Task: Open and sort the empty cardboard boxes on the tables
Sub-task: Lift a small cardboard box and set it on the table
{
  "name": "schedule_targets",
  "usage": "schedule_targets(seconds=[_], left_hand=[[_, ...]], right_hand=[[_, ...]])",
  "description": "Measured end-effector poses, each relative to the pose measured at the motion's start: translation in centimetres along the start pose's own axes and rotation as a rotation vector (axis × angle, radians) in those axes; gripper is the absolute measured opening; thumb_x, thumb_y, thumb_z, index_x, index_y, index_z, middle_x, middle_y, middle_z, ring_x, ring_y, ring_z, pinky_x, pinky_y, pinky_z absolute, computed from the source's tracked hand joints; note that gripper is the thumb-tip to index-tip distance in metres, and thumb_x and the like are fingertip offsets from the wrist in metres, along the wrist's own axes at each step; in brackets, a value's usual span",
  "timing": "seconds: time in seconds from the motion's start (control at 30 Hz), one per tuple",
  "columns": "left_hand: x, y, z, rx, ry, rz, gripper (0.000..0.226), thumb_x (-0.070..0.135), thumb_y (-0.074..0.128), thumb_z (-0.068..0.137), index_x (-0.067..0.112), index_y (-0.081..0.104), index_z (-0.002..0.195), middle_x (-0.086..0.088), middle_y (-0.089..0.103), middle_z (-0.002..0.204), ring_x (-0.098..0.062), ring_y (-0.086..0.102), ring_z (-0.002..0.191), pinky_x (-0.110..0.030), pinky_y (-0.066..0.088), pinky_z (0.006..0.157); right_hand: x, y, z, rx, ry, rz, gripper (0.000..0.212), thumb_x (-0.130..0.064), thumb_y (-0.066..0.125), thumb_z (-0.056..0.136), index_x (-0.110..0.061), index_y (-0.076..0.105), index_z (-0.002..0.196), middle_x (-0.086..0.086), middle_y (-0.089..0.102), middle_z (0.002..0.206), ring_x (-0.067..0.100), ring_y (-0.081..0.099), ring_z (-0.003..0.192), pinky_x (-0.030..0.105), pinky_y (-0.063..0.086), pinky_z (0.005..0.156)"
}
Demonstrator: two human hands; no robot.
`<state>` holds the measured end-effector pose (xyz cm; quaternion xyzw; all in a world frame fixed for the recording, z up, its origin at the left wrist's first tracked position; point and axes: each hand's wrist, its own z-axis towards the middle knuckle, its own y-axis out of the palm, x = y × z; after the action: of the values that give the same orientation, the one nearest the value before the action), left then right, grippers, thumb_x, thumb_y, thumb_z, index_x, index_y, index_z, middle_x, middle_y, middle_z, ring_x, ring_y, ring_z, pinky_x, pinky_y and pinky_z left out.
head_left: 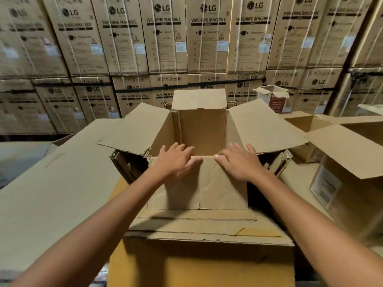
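A brown cardboard box [201, 129] stands open in front of me, its left, right and far flaps spread out and its inside empty. The near flap [199, 189] hangs down toward me. My left hand [176, 160] lies on the near flap's fold line at the box rim, fingers straight and reaching over the edge. My right hand [238, 160] lies flat on the same fold line to the right, fingers spread. Both hands press on the cardboard; neither curls round it.
A large flat cardboard sheet [58, 183] lies at my left. Open boxes [352, 162] stand at my right, one bearing a white label. A small torn box [275, 98] sits behind. Stacked washing-machine cartons [186, 38] wall the back. Another box [207, 262] is below.
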<state>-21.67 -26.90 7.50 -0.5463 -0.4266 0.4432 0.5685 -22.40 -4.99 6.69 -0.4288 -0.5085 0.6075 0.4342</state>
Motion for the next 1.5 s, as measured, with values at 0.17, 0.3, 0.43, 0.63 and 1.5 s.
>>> schedule_targets(seconds=[0.17, 0.3, 0.43, 0.63, 1.5], left_hand=[[0.7, -0.3, -2.1, -0.018, -0.015, -0.022, 0.072, 0.066, 0.020, 0.098, 0.028, 0.013, 0.158, -0.011, 0.008, 0.166, -0.029, 0.004, 0.153, -0.062, 0.007, 0.119], [1.7, -0.9, -6.2, 0.048, 0.040, -0.086, 0.074, 0.067, 0.021, 0.096, 0.028, 0.009, 0.158, -0.012, 0.002, 0.166, -0.029, 0.002, 0.153, -0.059, 0.009, 0.120], [3.3, -1.1, -12.1, 0.109, 0.131, -0.171, 0.077, 0.069, 0.016, 0.093, 0.030, 0.007, 0.159, -0.009, -0.002, 0.166, -0.026, -0.001, 0.153, -0.055, 0.009, 0.122], [7.2, 1.9, -21.2, 0.288, 0.307, -0.433, 0.071, 0.066, 0.021, 0.097, 0.030, 0.016, 0.158, -0.005, 0.008, 0.167, -0.021, 0.001, 0.154, -0.051, 0.011, 0.123], [42.7, 21.9, -45.4, 0.032, 0.574, -0.867, 0.055, 0.038, 0.051, 0.101, 0.018, 0.039, 0.151, 0.001, 0.027, 0.162, -0.008, 0.022, 0.149, -0.012, 0.016, 0.116]], right_hand=[[-0.4, -0.5, -3.2, -0.010, 0.021, 0.032, 0.065, -0.058, 0.032, 0.102, -0.024, 0.026, 0.157, 0.016, 0.012, 0.165, 0.029, 0.008, 0.154, 0.050, 0.008, 0.123], [-1.3, -1.4, -8.7, 0.050, 0.048, 0.252, 0.073, -0.051, 0.046, 0.100, -0.020, 0.016, 0.159, 0.013, 0.014, 0.165, 0.027, 0.005, 0.154, 0.049, 0.018, 0.122], [-2.8, -2.3, -15.6, 0.177, 0.138, 0.411, 0.068, -0.042, 0.053, 0.100, -0.021, 0.023, 0.157, 0.010, 0.020, 0.164, 0.024, 0.013, 0.153, 0.041, 0.022, 0.119], [-5.2, 0.7, -28.1, 0.490, 0.256, 0.645, 0.057, -0.036, 0.060, 0.097, -0.023, 0.043, 0.149, 0.001, 0.039, 0.157, 0.017, 0.036, 0.144, 0.044, 0.033, 0.117], [9.0, 14.0, -75.7, 0.602, 0.879, 0.614, 0.073, -0.057, 0.053, 0.087, -0.016, 0.046, 0.147, 0.003, 0.049, 0.150, 0.024, 0.046, 0.136, 0.049, 0.043, 0.107]])
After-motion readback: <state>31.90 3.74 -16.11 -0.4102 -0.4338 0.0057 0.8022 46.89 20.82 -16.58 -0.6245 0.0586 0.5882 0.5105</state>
